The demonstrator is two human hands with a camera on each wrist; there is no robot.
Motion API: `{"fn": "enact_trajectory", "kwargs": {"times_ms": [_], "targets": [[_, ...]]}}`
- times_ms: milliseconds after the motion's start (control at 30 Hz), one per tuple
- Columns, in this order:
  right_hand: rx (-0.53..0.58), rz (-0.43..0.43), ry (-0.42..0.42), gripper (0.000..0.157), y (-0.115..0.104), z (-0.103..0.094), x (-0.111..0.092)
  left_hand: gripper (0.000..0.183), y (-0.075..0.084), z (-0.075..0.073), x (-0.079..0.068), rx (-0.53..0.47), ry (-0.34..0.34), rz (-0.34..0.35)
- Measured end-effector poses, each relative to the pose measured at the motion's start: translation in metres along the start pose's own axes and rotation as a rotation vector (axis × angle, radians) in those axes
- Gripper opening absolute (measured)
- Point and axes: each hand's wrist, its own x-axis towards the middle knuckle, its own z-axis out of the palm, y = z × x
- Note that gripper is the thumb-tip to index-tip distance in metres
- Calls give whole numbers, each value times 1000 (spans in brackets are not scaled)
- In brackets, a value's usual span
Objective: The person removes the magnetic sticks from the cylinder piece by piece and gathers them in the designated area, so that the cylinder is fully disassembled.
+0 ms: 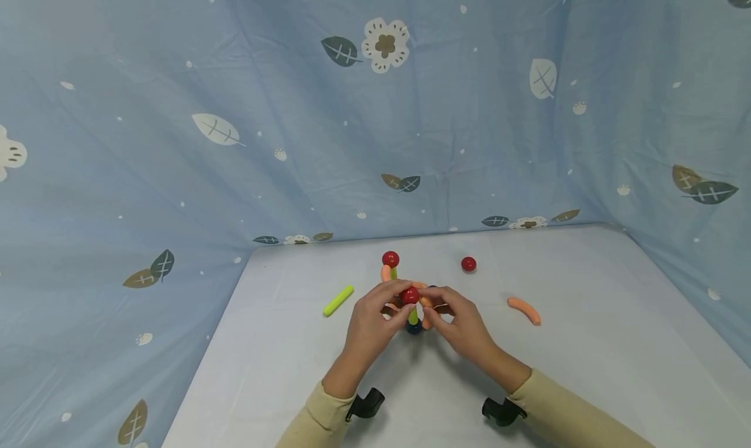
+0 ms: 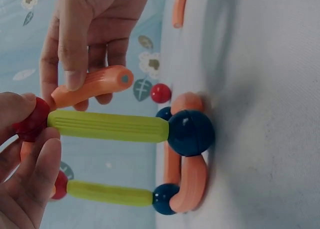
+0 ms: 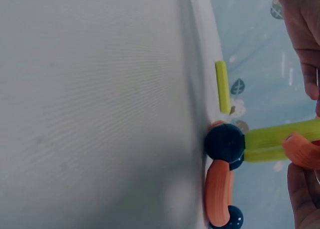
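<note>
A frame of dark blue balls [image 2: 191, 133] and orange curved rods [image 2: 190, 184] stands on the white table, with green rods [image 2: 110, 126] rising from it. My left hand [image 1: 375, 314] pinches the red ball [image 1: 410, 295] on top of the nearer green rod. Between thumb and fingers, my right hand [image 1: 460, 321] holds another orange curved rod [image 2: 92, 85], one end at or against that red ball; contact is hard to tell. Farther back, a second red ball [image 1: 390, 259] tops another upright. The hands partly cover the frame in the head view.
On the white table [image 1: 264, 370], a loose green rod [image 1: 338, 301] lies to the left. A loose red ball [image 1: 469, 264] sits toward the back, and an orange curved rod [image 1: 524, 310] lies to the right. A blue patterned curtain [image 1: 328, 122] hangs behind.
</note>
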Motion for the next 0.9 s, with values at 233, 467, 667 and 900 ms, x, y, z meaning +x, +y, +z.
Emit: {"fn": "enact_trajectory", "kwargs": {"times_ms": [233,467,667,900], "targets": [[-42,76,-28,34,6,-8,-7,41,1,0,0,11,-4,1],[-111,216,-14,36,20,-28,-14,43,1,0,-1,14,-5,-28],[-163,272,11,36,30,-53,-21,43,0,1,0,9,-2,-35],[-239,280,23,36,41,-84,-31,44,0,0,-1,4,6,-29]]}}
